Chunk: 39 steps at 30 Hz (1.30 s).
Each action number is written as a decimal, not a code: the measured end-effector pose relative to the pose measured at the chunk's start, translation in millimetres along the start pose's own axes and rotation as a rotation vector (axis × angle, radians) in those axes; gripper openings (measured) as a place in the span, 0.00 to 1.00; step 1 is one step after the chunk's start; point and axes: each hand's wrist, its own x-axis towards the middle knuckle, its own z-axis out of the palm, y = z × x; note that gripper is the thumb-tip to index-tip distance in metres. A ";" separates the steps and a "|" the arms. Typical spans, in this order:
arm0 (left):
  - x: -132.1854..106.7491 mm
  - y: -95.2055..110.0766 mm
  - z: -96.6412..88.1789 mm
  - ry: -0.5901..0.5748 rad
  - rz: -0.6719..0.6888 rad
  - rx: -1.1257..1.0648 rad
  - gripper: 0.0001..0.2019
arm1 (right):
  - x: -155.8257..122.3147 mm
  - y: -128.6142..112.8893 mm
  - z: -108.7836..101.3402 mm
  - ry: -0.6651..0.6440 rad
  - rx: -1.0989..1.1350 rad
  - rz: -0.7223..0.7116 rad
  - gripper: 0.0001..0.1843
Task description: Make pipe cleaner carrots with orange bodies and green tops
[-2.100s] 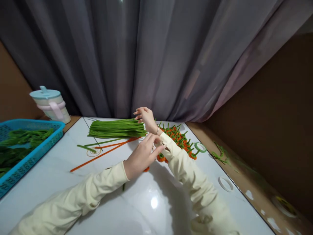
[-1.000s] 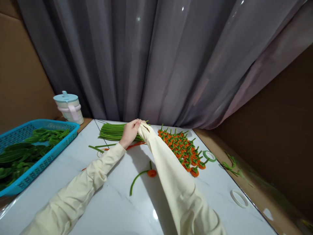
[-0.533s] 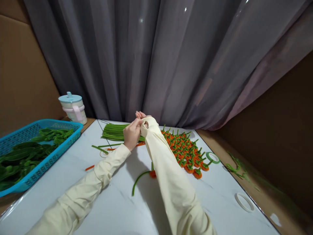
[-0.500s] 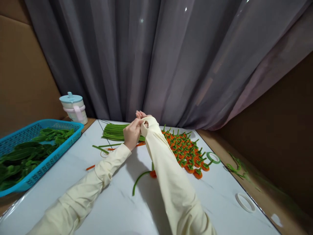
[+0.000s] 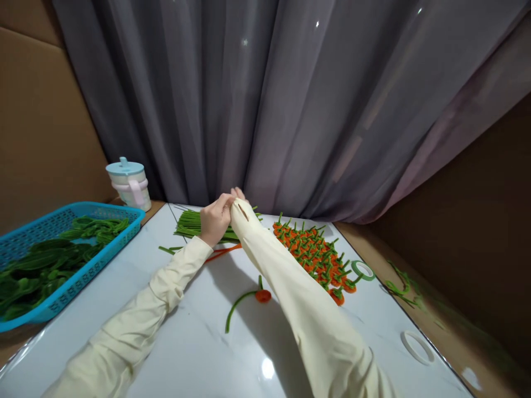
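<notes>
My left hand (image 5: 214,220) is closed, pinching the cuff of the cream sleeve (image 5: 265,249) on my right arm. The cuff has a slit in it and is drawn over most of my right hand (image 5: 239,193). Only some fingers of that hand show past the fabric, stretched out, with nothing visible in them. Both hands are raised above the far side of the table, near a bundle of green pipe cleaners (image 5: 188,223). Closer to me lies a small orange pipe-cleaner piece (image 5: 263,296) with a bent green stem.
Rows of orange pieces with green stems (image 5: 311,251) stand right of my arm. Beyond them are a green tape roll (image 5: 363,270) and a white ring (image 5: 417,347). A blue basket (image 5: 136,218) of green leaves and a lidded cup (image 5: 129,185) are at left. A grey curtain (image 5: 232,99) hangs behind.
My left hand has moved slightly left, still gripping the cuff. The round opening in the cuff is now a narrow slit. The right forearm has shifted, uncovering the orange piece.
</notes>
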 end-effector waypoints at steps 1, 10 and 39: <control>-0.5 3.1 1.0 -0.011 0.007 -0.035 0.11 | 1.0 -2.8 -3.2 0.024 -0.033 -0.041 0.18; 6.6 25.4 5.2 -0.018 -0.163 -0.450 0.07 | 35.9 -47.0 -21.5 0.203 -0.250 -0.070 0.27; -113.6 27.4 -15.1 -1.162 -0.003 -0.442 0.09 | -193.3 59.8 -108.2 -0.047 -0.547 -0.188 0.07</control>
